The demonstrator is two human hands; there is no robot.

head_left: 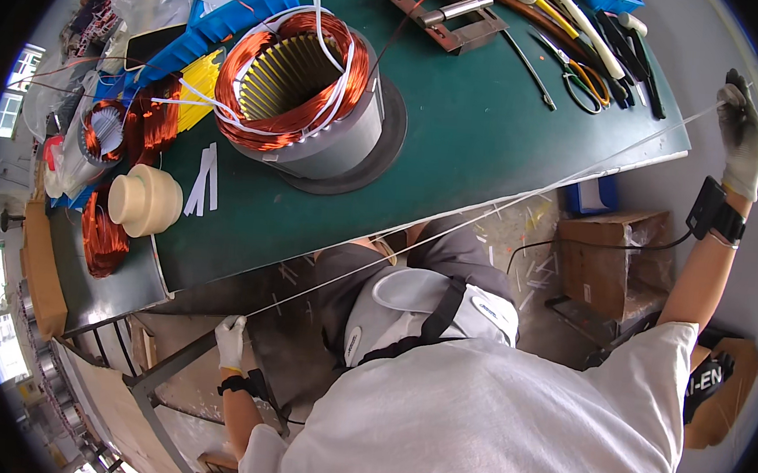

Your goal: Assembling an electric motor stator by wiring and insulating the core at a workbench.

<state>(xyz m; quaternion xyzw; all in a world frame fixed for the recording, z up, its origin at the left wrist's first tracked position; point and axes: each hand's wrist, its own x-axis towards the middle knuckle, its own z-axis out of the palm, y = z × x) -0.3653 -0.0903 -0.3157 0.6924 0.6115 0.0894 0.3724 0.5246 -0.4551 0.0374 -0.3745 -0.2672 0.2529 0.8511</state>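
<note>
A thin white cord is stretched taut on a slant in front of the table edge, rising from left to right. My left hand, gloved in white, is closed on its lower end below the table's front edge. My right hand, in a white glove with dark fingers, grips the other end, held out high at the far right. On the table stands a motor stator with copper windings and yellow slot liners inside. White sleeving loops around its top. It rests on a round dark base.
Scissors, mallets and other tools lie at the table's back right, beside a metal frame. At left are a cream stepped cylinder, white strips, copper coils and blue bins. A cardboard box stands below right.
</note>
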